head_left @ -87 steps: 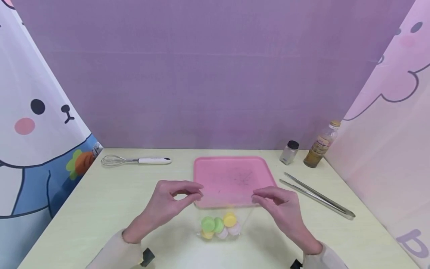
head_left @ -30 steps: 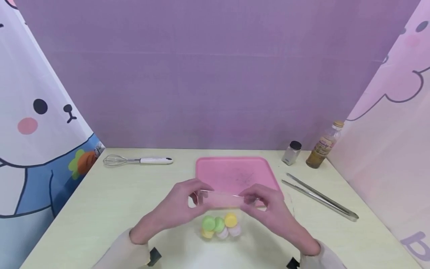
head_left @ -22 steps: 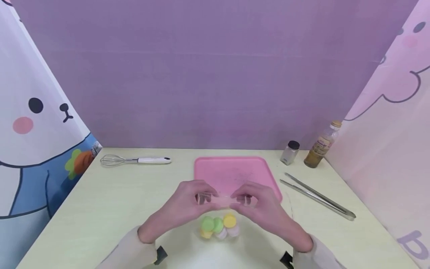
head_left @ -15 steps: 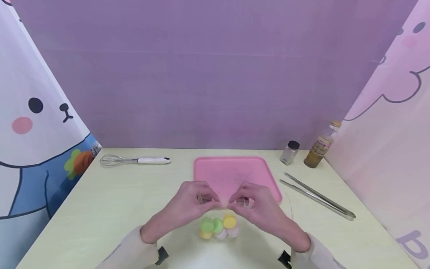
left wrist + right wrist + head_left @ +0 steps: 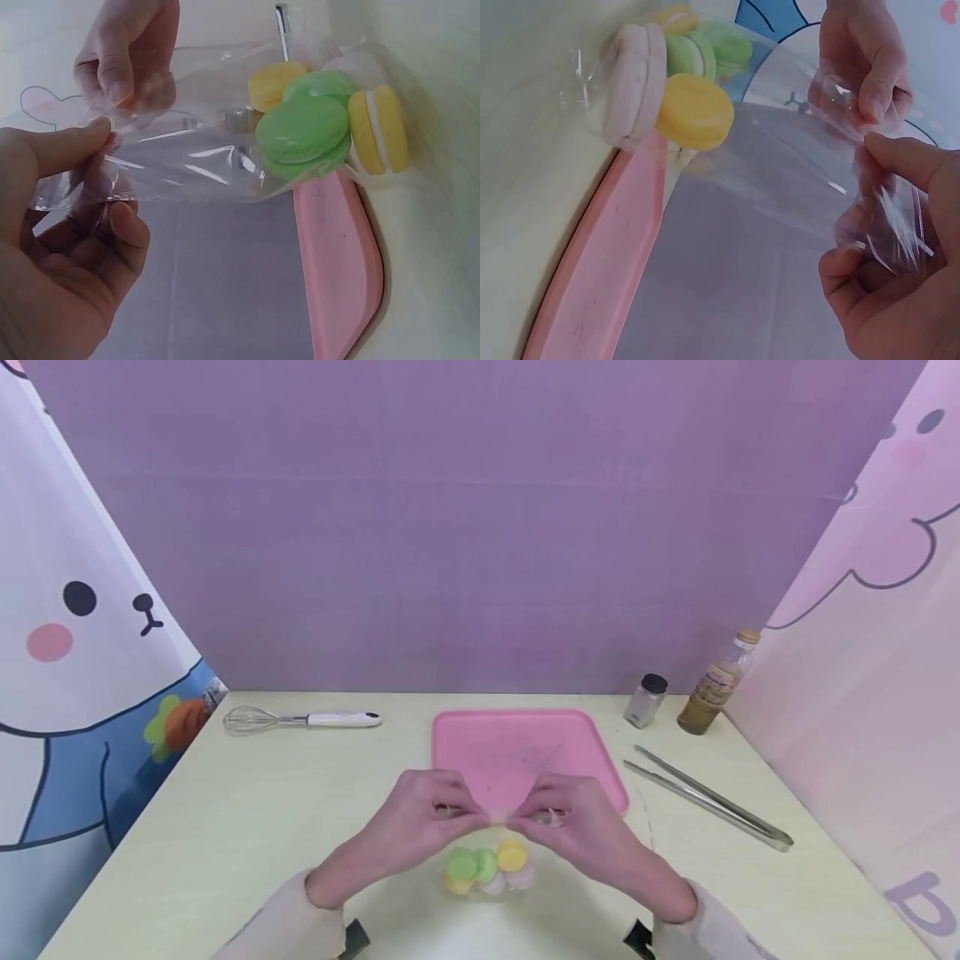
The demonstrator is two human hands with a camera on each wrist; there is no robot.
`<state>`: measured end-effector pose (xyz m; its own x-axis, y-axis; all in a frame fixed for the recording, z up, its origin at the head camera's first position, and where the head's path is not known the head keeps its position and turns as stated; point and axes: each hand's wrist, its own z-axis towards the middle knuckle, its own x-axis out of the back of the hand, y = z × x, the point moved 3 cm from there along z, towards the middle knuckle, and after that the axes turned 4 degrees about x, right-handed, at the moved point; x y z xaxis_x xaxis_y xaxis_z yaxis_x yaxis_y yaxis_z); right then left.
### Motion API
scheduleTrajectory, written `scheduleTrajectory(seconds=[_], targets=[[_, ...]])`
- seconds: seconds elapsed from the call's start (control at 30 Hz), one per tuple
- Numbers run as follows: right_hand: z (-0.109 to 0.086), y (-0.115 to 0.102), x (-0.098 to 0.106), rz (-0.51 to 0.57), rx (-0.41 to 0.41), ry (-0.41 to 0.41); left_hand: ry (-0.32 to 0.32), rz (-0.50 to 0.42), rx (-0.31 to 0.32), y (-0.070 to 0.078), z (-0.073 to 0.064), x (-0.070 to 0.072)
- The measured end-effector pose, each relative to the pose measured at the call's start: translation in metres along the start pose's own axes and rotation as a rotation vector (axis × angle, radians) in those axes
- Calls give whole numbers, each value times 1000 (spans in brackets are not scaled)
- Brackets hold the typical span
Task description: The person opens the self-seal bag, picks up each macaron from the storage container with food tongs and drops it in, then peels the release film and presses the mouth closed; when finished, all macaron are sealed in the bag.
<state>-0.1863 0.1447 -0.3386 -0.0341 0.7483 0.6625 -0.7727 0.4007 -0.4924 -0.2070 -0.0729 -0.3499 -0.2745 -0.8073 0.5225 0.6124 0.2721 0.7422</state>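
Observation:
A clear plastic bag [image 5: 202, 161] holds several macarons in green, yellow and pale pink. A green macaron [image 5: 300, 131], a yellow one [image 5: 697, 111] and a pale pink one [image 5: 635, 81] show through the film at its bottom. My left hand [image 5: 420, 818] pinches the bag's upper part between thumb and fingers. Close beside it, my right hand [image 5: 573, 818] pinches the same gathered part, fingertips nearly meeting in the head view. Crumpled film sits inside both hands' curled fingers. The macarons hang below the hands, in front of the pink tray [image 5: 517, 739].
A whisk [image 5: 300, 719] lies at the back left of the table [image 5: 300, 793]. Metal tongs [image 5: 708, 797] lie to the right of the tray. Behind them stand a black-capped jar [image 5: 645, 702] and a bottle of brown liquid [image 5: 716, 687]. A purple backdrop [image 5: 480, 527] rises behind.
Both hands have come inward from the bag's spread top corners, bunching the film until their fingertips almost meet. Over the last half second they stay nearly in place. The macarons hardly move.

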Motion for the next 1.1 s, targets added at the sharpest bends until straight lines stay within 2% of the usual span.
scheduleTrajectory(seconds=[0.13,0.33,0.5,0.63,0.8,0.97,1.03,1.1], targets=[[-8,2,9,-7,-26,18,3,-49,60,-3,-7,6],[-23,8,17,33,-83,36,8,-61,74,-8,-15,10],[-29,13,14,210,-114,11,-33,-112,152,-16,-18,11],[-33,19,11,356,-155,14,-31,-172,209,-24,-22,13],[-35,23,6,406,-194,61,-17,-266,239,-32,-26,16],[-30,23,2,452,-191,89,-54,-402,242,-34,-28,23],[-26,22,0,474,-177,101,-64,-389,250,-34,-28,28],[-21,20,-3,491,-164,109,-73,-332,266,-34,-28,34]])
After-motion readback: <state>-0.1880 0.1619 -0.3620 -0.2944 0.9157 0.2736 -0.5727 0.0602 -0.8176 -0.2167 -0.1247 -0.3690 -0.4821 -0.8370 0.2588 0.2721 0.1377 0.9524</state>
